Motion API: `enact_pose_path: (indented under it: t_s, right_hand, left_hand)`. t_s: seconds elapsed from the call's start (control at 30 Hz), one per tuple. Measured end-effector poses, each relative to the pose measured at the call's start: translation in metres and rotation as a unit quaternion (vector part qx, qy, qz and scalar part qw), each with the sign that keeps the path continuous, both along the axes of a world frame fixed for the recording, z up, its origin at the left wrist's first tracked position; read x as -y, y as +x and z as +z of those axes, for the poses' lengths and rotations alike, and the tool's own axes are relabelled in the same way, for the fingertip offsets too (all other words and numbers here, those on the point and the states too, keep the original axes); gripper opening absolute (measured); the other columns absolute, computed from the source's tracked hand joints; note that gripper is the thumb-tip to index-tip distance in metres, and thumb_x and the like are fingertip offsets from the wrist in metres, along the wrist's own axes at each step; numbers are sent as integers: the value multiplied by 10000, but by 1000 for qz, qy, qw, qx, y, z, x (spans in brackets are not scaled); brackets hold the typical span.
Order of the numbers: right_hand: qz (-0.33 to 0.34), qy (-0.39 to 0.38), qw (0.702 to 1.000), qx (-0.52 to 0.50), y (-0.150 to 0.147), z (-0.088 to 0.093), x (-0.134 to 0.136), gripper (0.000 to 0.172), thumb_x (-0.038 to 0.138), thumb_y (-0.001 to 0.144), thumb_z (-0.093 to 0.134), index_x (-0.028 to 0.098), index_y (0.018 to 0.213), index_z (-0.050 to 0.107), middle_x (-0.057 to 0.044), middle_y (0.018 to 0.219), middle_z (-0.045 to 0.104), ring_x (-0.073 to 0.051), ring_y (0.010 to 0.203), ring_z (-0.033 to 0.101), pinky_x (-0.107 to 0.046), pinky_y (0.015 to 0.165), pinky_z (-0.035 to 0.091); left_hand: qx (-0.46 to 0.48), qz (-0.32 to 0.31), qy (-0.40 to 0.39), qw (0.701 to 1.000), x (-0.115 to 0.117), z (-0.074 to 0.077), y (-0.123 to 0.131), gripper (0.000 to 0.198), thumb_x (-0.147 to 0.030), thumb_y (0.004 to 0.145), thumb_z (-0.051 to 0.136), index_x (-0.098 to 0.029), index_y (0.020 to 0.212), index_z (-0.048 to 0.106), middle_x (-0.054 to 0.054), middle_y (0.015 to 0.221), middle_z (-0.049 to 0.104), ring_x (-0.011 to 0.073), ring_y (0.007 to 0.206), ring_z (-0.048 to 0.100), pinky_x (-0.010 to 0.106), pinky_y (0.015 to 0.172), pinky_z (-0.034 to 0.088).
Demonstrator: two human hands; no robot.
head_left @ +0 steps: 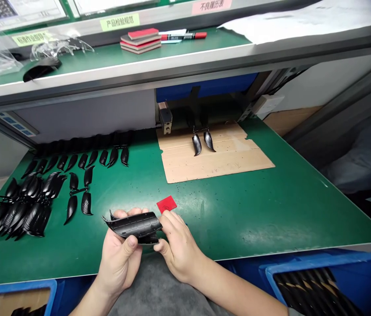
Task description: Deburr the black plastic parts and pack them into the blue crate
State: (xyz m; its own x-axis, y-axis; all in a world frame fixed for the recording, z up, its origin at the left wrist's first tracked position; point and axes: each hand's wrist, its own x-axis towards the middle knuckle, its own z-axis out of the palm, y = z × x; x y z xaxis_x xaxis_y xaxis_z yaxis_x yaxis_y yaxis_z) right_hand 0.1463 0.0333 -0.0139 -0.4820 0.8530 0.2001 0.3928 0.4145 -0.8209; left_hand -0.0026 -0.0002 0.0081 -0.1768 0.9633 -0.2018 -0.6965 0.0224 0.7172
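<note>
My left hand [123,256] is wrapped round a curved black plastic part [136,226], its thumb along the near side and fingertips behind. The part's hollow, ribbed inner face shows, with a pointed tip toward the left. At its right end, the fingers and thumb of my right hand [175,245] close on the edge; what lies under those fingertips is hidden. A second black piece seems to show beneath the first, but I cannot tell whether they are joined. Just beyond my right hand, a small red pad [166,204] lies on the green table [238,206].
On the left are a pile of black leaf-shaped parts [24,206], a joined set [80,193] and a row behind. Two more parts [202,142] rest on cardboard [218,164]. Blue bins [330,263] stand at the front. A shelf [113,66] with sanding pads [141,41] spans above.
</note>
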Motion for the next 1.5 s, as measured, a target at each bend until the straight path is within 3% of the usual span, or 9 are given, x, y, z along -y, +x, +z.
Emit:
enact_pose_path:
  t_s: [0.27,0.47,0.7,0.83,0.97,1.1,1.23,1.4,1.5]
  right_hand:
    - [22,-40,997,-66,-7,0,2,574,655,903,99,212,809,452,-49,780,506,-195,731,464,-332,689,393]
    - [155,-94,978,-106,1,-1,-9,537,627,931,145,203,735,408,15,672,436,-127,604,427,-256,570,335]
    - [36,79,993,83,11,2,-14,605,685,887,161,184,773,480,-34,762,489,-176,707,420,-304,637,338]
    - [54,145,971,185,16,10,-18,638,653,901,135,173,800,543,-65,793,529,-190,705,418,-330,634,331]
    - [95,133,965,203,19,9,-20,549,590,936,224,177,802,560,-63,777,562,-188,704,446,-334,648,340]
    - [142,84,973,164,21,9,-25,439,531,945,339,189,759,543,-30,743,582,-166,680,469,-307,645,353]
    - [222,-33,973,55,25,7,-30,405,515,942,388,190,743,525,19,721,548,-117,650,465,-241,618,360]
    - [266,-231,930,-106,28,-5,-32,523,669,870,377,179,701,450,52,657,380,-86,600,360,-212,550,315]
    - [271,-279,909,-153,28,-8,-30,504,649,863,421,175,693,442,48,650,391,-87,602,360,-217,553,315]
  left_hand:
    - [3,11,2,1000,0,-1,1,370,-209,703,768,-278,1006,568,13,1047,617,221,1113,566,353,928,496]
    - [-6,8,21,1000,0,2,1,341,-197,725,747,-266,997,554,14,1049,616,217,1119,565,358,951,485]
    - [-33,-9,29,999,-1,3,-1,330,-198,728,748,-259,978,541,19,1050,626,228,1133,563,364,956,474]
    - [-52,-19,33,998,-2,0,-2,344,-169,716,756,-258,970,542,21,1049,641,231,1129,574,367,955,476]
    - [-61,-22,41,997,-1,0,-2,346,-163,705,764,-252,962,549,27,1038,652,234,1108,593,371,943,486]
    - [-63,-34,44,996,0,-1,-1,326,-162,714,758,-248,953,554,24,1032,658,228,1099,601,361,939,494]
    - [-51,-40,30,997,0,-3,0,326,-160,730,743,-256,969,543,15,1059,653,220,1119,586,358,950,492]
    - [-29,-35,18,999,2,0,0,322,-169,732,741,-262,974,550,12,1046,651,218,1113,585,350,936,496]
    - [-29,-21,17,999,4,1,-2,340,-169,713,757,-259,967,550,16,1040,642,221,1108,583,352,936,487]
